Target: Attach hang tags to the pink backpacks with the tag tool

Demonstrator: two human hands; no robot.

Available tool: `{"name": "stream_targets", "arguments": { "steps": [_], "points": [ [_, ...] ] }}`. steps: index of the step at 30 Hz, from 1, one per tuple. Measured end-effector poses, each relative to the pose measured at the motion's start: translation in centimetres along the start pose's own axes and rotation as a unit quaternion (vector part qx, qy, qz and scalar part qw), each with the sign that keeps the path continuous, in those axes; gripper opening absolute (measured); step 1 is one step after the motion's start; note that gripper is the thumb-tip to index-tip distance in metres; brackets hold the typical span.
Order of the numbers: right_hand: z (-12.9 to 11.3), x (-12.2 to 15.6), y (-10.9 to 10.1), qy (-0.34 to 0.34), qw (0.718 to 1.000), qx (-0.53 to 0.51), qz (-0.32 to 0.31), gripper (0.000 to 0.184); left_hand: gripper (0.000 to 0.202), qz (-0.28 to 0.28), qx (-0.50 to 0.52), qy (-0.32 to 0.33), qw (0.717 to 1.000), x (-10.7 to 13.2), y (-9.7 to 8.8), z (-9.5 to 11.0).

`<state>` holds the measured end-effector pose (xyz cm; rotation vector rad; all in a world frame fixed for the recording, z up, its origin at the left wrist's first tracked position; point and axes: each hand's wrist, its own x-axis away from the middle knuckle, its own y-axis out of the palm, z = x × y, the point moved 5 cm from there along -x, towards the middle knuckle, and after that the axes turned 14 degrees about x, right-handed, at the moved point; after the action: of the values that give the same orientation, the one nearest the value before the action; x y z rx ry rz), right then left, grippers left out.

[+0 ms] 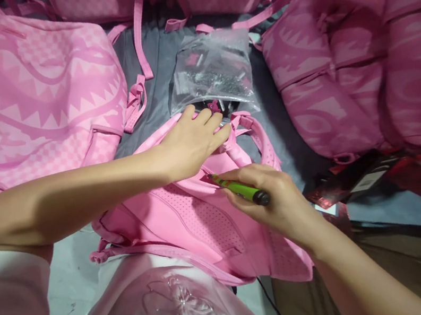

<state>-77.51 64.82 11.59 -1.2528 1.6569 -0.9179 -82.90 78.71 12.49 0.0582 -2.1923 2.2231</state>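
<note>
A pink backpack (187, 212) lies in front of me, its padded, perforated back panel facing up. My left hand (196, 144) reaches across its upper edge, fingers bent over the pink fabric near the strap. The fingertips are beside a clear plastic bag (215, 65) holding small dark and pink pieces. In my right hand (273, 195) is a slim green pen-like tool (242, 191) with a black end. Its narrow tip points left at the fabric just below my left hand; whether it touches is unclear.
Another pink backpack with a jagged-teeth print (51, 98) lies at left. More pink backpacks (314, 81) stand at right and along the back. Dark grey cloth (153, 43) covers the surface. Red and black packaging (375, 178) and a brown cardboard box (386, 268) are at lower right.
</note>
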Motion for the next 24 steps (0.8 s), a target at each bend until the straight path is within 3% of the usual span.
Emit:
{"name": "stream_targets", "arguments": {
  "steps": [7, 10, 24],
  "points": [
    [-0.3, -0.56, -0.08, -0.034, 0.999, 0.024, 0.001, 0.023, 0.068, 0.02, 0.026, -0.007, 0.999, 0.0, 0.39, -0.24],
    [-0.51, -0.82, 0.14, -0.034, 0.998, 0.051, -0.028, 0.02, 0.068, 0.019, 0.031, -0.014, 0.999, 0.0, 0.42, -0.27],
    [-0.28, -0.68, 0.34, 0.049, 0.995, 0.067, -0.046, 0.021, 0.07, 0.033, 0.077, -0.019, 0.996, -0.09, 0.96, -0.49]
  ]
}}
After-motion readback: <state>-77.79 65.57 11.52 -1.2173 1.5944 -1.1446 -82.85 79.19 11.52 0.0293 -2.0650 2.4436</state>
